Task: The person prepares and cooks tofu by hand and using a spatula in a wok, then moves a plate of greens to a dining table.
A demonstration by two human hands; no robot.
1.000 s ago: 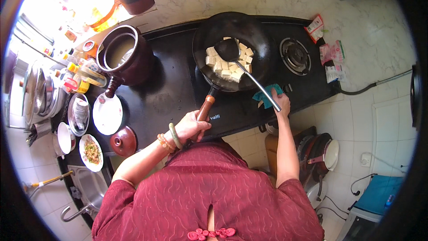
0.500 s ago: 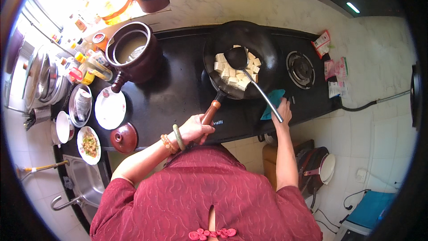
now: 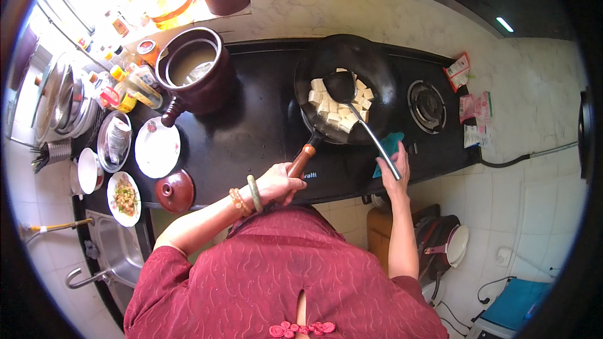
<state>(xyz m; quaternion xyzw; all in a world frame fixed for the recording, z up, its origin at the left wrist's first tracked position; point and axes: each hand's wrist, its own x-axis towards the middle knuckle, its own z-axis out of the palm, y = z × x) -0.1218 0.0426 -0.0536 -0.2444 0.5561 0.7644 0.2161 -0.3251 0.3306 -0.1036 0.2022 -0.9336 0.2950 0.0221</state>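
My left hand (image 3: pixel 284 182) is wrapped round the brown wooden handle (image 3: pixel 302 161) of a black wok (image 3: pixel 377 56). Tofu cubes (image 3: pixel 342 121) are heaped inside it. Resting bowl-down on the tofu is a dark ladle (image 3: pixel 340 86), its metal handle slanting over the wok's near rim. My right hand (image 3: pixel 398 172) is beside the end of that ladle handle, fingers stretched forward and thumb apart. A teal cloth (image 3: pixel 392 144) lies on the stovetop by its fingers, partly hidden behind the ladle handle.
Left of the wok stand a brown clay pot (image 3: pixel 217 81), its lid (image 3: pixel 174 191), a white plate (image 3: pixel 157 148), a dish with fish (image 3: pixel 117 141) and a plate of chopped food (image 3: pixel 124 199). A second burner (image 3: pixel 427 107) and packets (image 3: pixel 458 72) are to the right.
My right hand has loosened from the cloth and turned toward the ladle handle, its thumb now apart. The left hand keeps its hold; the whole view has shifted slightly.
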